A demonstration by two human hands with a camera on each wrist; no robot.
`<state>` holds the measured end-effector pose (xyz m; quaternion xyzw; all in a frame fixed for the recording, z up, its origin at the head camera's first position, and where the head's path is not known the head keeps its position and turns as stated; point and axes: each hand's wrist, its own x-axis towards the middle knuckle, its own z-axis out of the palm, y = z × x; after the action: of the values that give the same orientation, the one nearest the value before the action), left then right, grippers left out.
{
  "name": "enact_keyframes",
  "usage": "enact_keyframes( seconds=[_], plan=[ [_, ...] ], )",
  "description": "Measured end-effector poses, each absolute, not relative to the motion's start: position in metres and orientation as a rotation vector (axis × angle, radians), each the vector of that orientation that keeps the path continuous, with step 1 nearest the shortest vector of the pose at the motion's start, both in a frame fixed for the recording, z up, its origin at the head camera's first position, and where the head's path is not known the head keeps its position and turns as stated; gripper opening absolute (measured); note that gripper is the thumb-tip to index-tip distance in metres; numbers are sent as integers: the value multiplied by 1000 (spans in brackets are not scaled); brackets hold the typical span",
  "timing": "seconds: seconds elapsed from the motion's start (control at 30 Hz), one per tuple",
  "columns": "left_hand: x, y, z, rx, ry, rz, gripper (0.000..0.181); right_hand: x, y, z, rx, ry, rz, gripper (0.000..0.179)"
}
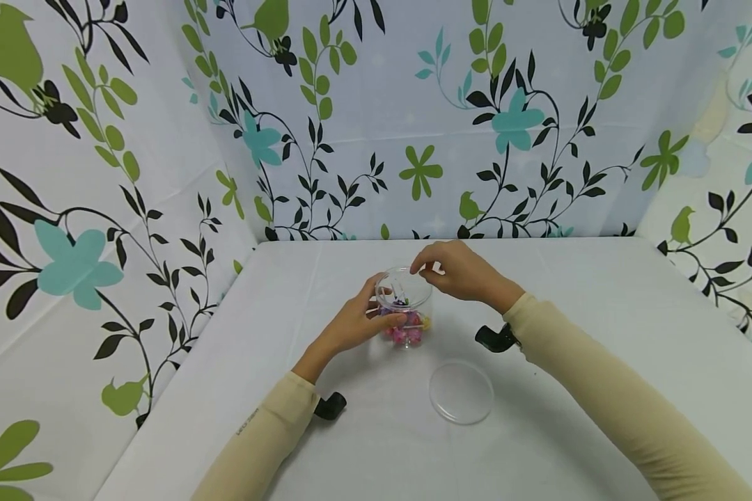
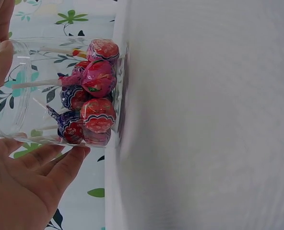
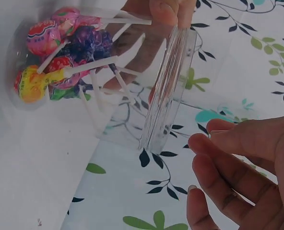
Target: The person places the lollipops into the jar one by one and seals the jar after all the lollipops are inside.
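One clear round plastic jar (image 1: 404, 306), open-topped, stands upright near the middle of the white cloth-covered table (image 1: 601, 334); walls smooth and transparent, rim slightly ribbed in the right wrist view. Inside: a cluster of foil-wrapped ball lollipops on thin white sticks (image 2: 96, 96), heads down on the jar floor, sticks pointing up toward the mouth. Exact count unclear; at least six heads show in the left wrist view: pink, red, purple; the right wrist view adds one yellow (image 3: 30, 84). One flat clear round plastic lid (image 1: 461, 392) lies on the table just in front of the jar, apart from it. Left hand (image 1: 357, 321) grips the jar's side, fingers and thumb curled round the wall. Right hand (image 1: 457, 270) hovers at the jar's mouth, fingertips (image 3: 214, 143) loosely curled and drawn together, holding nothing visible. Two beige long sleeves, one black wrist mount on each. Backdrop: glossy floral-print sheeting (image 1: 376, 118).
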<state>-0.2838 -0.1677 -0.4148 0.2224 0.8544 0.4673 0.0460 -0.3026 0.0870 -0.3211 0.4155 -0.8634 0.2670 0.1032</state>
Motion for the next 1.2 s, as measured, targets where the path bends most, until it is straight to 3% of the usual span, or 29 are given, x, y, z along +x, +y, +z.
enact_keyframes(
  seconds=[0.87,1.2],
  plan=[
    [-283,-161,-419,681,2667,1373,98,-300,146,-351,910,-2675,953,21],
    [-283,-158,-417,696,2643,1413,95,-274,154,-377,1035,-2742,905,26]
  ],
)
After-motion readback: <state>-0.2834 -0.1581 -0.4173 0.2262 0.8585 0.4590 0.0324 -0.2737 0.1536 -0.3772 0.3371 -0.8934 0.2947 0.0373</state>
